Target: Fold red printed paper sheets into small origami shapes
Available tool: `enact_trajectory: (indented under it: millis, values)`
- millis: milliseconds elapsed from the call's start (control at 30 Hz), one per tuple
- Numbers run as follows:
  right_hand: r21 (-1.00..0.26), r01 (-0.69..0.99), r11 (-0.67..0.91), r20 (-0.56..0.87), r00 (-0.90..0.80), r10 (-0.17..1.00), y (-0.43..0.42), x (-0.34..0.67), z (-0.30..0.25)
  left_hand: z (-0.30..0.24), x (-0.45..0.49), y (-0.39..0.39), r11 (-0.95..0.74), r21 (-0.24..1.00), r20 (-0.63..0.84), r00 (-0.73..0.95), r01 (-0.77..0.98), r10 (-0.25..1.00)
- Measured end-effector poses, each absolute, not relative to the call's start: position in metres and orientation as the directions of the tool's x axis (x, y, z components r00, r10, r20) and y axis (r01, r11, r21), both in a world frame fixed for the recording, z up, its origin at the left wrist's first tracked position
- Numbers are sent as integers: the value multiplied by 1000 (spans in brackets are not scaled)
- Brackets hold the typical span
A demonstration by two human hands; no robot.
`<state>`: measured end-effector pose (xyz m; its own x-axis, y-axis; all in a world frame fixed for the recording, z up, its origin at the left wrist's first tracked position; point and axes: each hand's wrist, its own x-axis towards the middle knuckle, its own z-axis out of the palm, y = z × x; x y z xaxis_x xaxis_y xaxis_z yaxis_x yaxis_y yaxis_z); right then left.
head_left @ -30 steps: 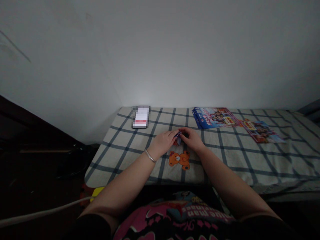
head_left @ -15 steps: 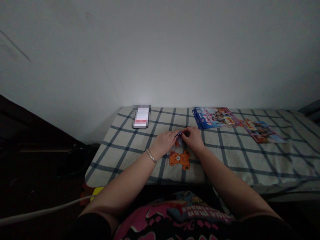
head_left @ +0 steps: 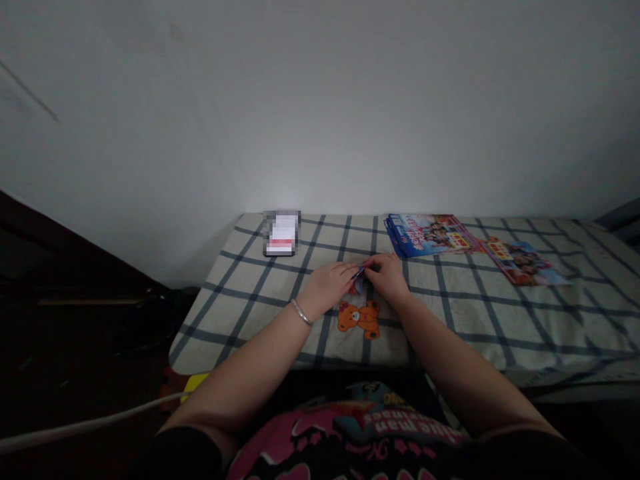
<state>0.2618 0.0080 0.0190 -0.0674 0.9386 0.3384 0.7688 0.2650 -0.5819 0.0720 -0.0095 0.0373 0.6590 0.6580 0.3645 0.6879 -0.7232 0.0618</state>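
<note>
1. A small folded paper [head_left: 357,281], printed in blue, white and red, is pinched between the two hands above the near middle of the bed. The fingers hide most of it, so its full shape cannot be seen.
2. The left hand [head_left: 327,287] and right hand [head_left: 386,277] are together, with their fingers closed on the paper from either side and almost meeting.
3. A silver bangle [head_left: 301,312] circles the left wrist.
4. An orange teddy bear print [head_left: 358,320] lies on the sheet just below the hands.
5. The checked bed sheet [head_left: 550,327] is cream with dark blue lines and runs back to the wall.
6. Beyond the right hand lie a blue booklet [head_left: 427,235] and a colorful leaflet [head_left: 525,263], nearly touching at their corners.
7. Beyond the left hand, at the far edge of the bed, lies a dark rectangular object [head_left: 281,233], too blurred to identify.
8. A white wall [head_left: 320,107] rises behind the bed.
9. At the bottom are a pink and black printed shirt [head_left: 350,437], a white cable [head_left: 85,423] and a yellow object [head_left: 195,385].
</note>
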Motion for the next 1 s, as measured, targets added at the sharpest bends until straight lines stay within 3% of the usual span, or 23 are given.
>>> enact_trajectory:
  millis: [267, 533, 733, 1000]
  values:
    - [-542, 786, 297, 366, -97, 925, 11, 269, 15, 32, 66, -5, -782, -46, 325, 750, 621, 577]
    - [-509, 799, 319, 397, -111, 911, 10, 271, 17, 41, 60, -18, -763, 59, 274, 725, 643, 632]
    - [-467, 791, 395, 399, -209, 893, 4, 267, 22, 41, 55, -25, -690, 27, 313, 650, 723, 693]
    - [-289, 849, 442, 359, -332, 873, -9, 262, 38, 39, 59, -24, -671, 32, 325, 627, 741, 708]
